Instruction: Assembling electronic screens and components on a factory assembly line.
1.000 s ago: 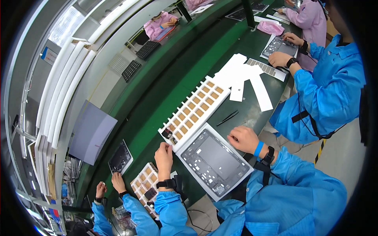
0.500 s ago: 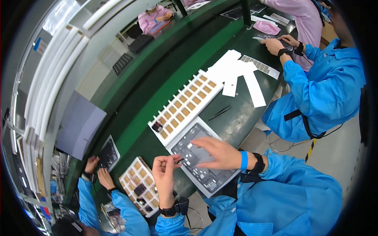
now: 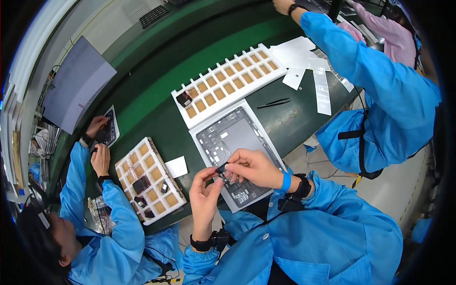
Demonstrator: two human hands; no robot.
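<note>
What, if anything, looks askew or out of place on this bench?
The white strips right of the long foam tray lie overlapping at different angles, untidy beside its even rows. Nothing looks spilled.

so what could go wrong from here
The small black part, held at the fingertips of the left hand and right hand, could slip and drop onto the dark housing below. The housing's near end seems to jut past the edge of the bench, so a bump from the body might shift it.
</note>
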